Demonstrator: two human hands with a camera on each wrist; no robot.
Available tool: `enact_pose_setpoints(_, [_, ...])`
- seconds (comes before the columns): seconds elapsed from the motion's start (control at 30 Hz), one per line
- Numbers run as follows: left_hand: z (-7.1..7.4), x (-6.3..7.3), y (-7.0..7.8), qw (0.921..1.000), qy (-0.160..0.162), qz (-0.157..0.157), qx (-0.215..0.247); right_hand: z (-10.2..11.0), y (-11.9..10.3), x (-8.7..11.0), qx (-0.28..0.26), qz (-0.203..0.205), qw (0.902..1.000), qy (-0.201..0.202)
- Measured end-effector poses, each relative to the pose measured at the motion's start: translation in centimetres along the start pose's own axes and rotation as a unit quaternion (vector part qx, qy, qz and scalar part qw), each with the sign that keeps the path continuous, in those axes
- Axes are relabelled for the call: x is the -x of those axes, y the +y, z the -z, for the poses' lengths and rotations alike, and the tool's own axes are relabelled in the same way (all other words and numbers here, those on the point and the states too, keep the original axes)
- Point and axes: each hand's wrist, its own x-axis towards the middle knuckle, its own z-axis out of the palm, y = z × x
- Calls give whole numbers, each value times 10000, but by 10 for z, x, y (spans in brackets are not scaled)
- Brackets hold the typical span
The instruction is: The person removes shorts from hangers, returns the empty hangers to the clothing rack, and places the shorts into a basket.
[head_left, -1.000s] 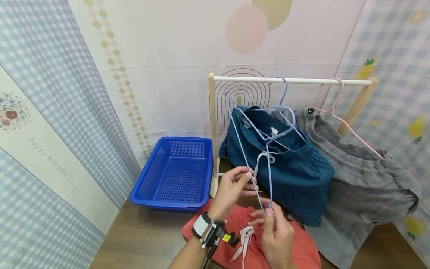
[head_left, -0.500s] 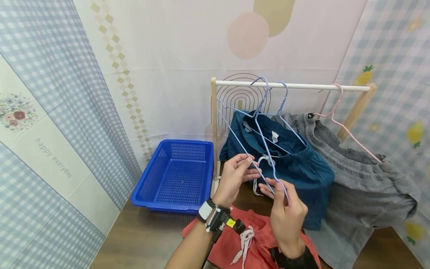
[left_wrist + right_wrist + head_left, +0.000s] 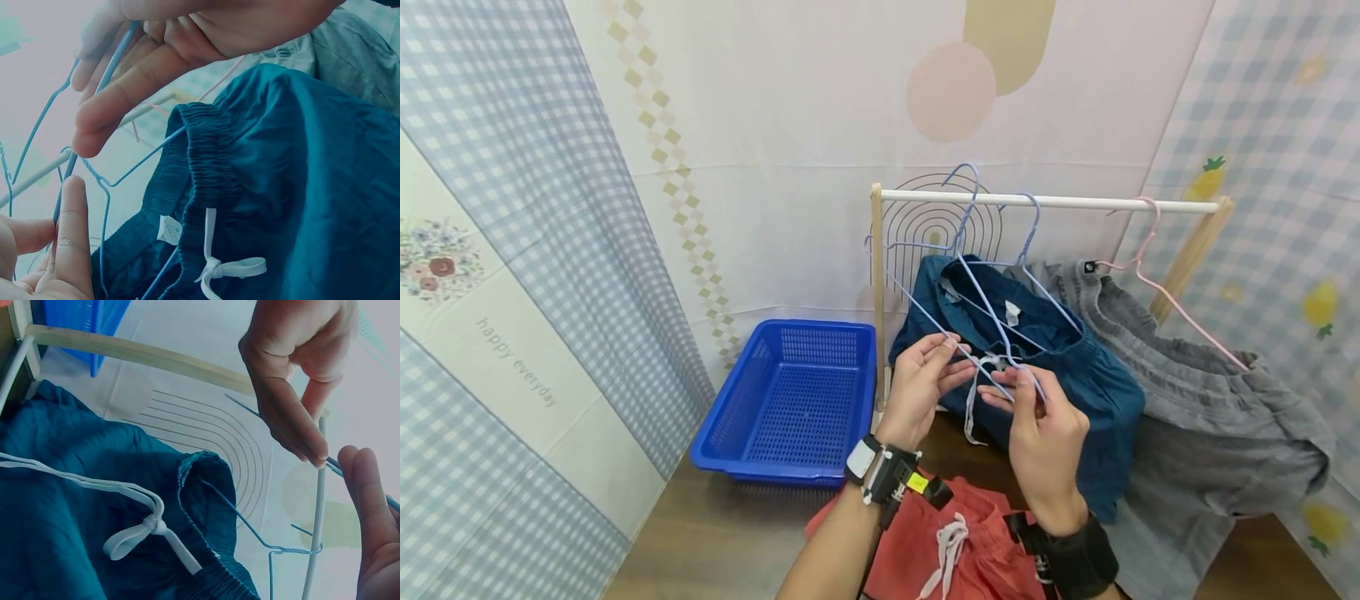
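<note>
A light-blue wire hanger (image 3: 984, 292) bears no garment, and both my hands hold it in front of the rack. My left hand (image 3: 921, 387) pinches its bottom bar between thumb and fingers. At the hanger's right corner, my right hand (image 3: 1047, 437) grips the wire with thumb and fingers. The hanger's hook overlaps the white rail (image 3: 1075, 202) near its left end in the head view. Just behind the hands hang dark teal shorts (image 3: 1075, 408) on another blue hanger (image 3: 1032, 237). White drawstrings (image 3: 153, 524) are tied at their waistband.
Grey shorts (image 3: 1225, 433) hang from a pink hanger (image 3: 1142, 250) at the right of the rack. Coral shorts (image 3: 977, 525) with a white drawstring lie on the wooden table (image 3: 715, 533) below my hands. A blue plastic basket (image 3: 797, 417) stands left of the rack.
Both hands have risen, the right one also shifting rightward. The held hanger has tilted upright, its hook swinging up and left from over the teal shorts to the rail.
</note>
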Motion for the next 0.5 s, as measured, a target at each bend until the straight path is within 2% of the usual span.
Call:
enact_pose_setpoints(0.2, [1, -5, 0, 9999, 58, 55, 80, -2, 3, -7, -111, -33, 9999, -75])
enact_pose_setpoints(0.5, [5, -8, -8, 9992, 202, 256, 251, -2, 12, -13, 31, 106, 9998, -164])
